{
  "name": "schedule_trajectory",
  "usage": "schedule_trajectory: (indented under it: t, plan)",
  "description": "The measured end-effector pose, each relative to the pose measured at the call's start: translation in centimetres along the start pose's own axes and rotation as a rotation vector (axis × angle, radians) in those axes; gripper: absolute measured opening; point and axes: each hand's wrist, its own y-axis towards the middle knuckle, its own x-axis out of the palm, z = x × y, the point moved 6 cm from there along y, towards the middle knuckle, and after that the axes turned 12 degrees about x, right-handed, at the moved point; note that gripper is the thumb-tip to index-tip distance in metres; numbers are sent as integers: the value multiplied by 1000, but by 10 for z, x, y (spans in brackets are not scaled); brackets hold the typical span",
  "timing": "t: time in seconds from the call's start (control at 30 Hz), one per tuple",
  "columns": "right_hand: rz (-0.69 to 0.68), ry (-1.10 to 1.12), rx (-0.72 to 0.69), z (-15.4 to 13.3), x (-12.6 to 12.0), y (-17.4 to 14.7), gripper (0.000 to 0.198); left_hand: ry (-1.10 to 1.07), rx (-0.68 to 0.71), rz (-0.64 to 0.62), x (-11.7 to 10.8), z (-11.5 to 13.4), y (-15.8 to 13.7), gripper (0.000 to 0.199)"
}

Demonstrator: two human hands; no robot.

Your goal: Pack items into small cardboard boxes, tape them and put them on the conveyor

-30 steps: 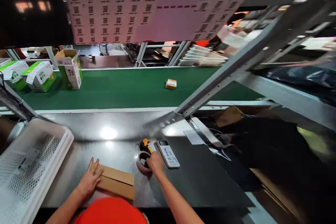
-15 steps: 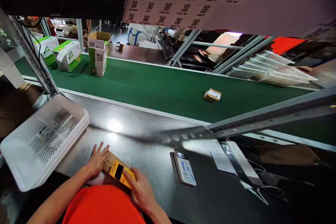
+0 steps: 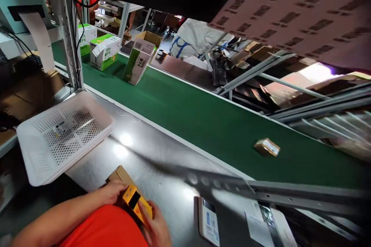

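Note:
My right hand (image 3: 159, 224) is closed around a small yellow box (image 3: 133, 199) with a black panel, held low in front of my body. Just behind it is a brown cardboard box (image 3: 121, 174), partly covered by my hands and the yellow box. My left hand (image 3: 113, 190) lies across the cardboard box with its fingers drawn together, their tips close to the yellow box's upper end. Its thumb side is partly hidden, and I cannot tell whether it touches the yellow box.
A white perforated basket (image 3: 29, 158) holding a labelled packet stands at left on the metal table (image 3: 171, 185). A white device with a small screen (image 3: 210, 222) lies at right. Beyond runs a green conveyor belt (image 3: 185, 104) carrying cartons (image 3: 106, 52) and a small parcel (image 3: 267, 147).
My left hand has gone from spread fingers on the cardboard box to fingers drawn together near the yellow box. The head view has turned left and tilted.

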Motion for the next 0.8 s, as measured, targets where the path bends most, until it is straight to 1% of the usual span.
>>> schedule_trajectory:
  t: [0.03, 0.1, 0.13, 0.2, 0.27, 0.3, 0.37, 0.4, 0.5, 0.63, 0.7, 0.8]
  plan:
    - [-43, 14, 10, 2, 1, -1, 70, 52, 16, 42, -4, 0, 1, 31]
    - [-175, 40, 66, 5, 5, 0, 65, 206, 74, 135, -12, 3, 1, 27]
    - [-256, 47, 115, 6, 6, 1, 63, 287, 112, 176, -15, 6, 2, 26]
    - [-425, 47, 256, 9, 8, 2, 60, 441, 185, 226, -22, 17, 1, 26]
    - [-558, 26, 375, 10, 6, 5, 65, 564, 242, 253, -29, 30, 2, 26]
    - [-600, 6, 407, 10, 3, 6, 69, 612, 269, 266, -34, 37, 2, 25]
    - [-643, -36, 421, 7, -2, 11, 73, 694, 321, 293, -46, 52, 3, 26]
    - [-650, -54, 415, 4, -4, 14, 72, 730, 344, 304, -53, 58, 4, 27]
    - [-677, -112, 417, -2, -1, 21, 70, 813, 387, 320, -67, 71, 11, 25]
    - [-691, -238, 445, -10, 8, 34, 75, 872, 413, 327, -76, 77, 20, 26]
    - [-680, -274, 442, -16, 8, 44, 73, 897, 412, 329, -80, 78, 23, 26]
    - [-699, -315, 413, -29, 4, 59, 73, 930, 389, 341, -88, 75, 27, 25]
